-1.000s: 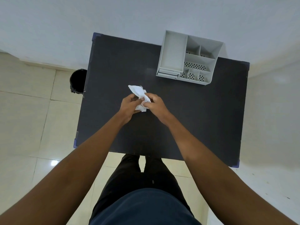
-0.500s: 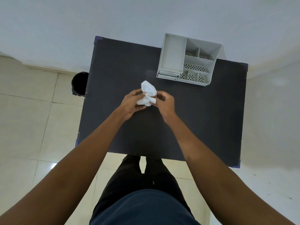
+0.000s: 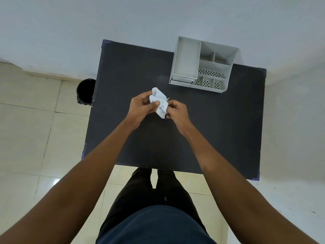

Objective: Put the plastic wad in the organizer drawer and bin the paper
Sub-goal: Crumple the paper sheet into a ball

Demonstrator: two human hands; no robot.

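A crumpled white paper (image 3: 159, 101) is held above the middle of the dark table (image 3: 219, 131). My left hand (image 3: 140, 107) grips its left side and my right hand (image 3: 176, 112) pinches its right side. I cannot tell whether a plastic wad is inside the paper. The grey organizer (image 3: 202, 65) stands at the table's far right, its small drawer (image 3: 182, 81) at the front left corner looking closed. A black bin (image 3: 85, 91) stands on the floor by the table's left edge.
A white wall runs behind the table. Tiled floor (image 3: 35, 129) lies to the left and right. My legs stand at the table's near edge.
Both hands have kept working the paper, and its shape has changed from a tight lump to a looser, more spread crumple. The hands stayed at about the same spot.
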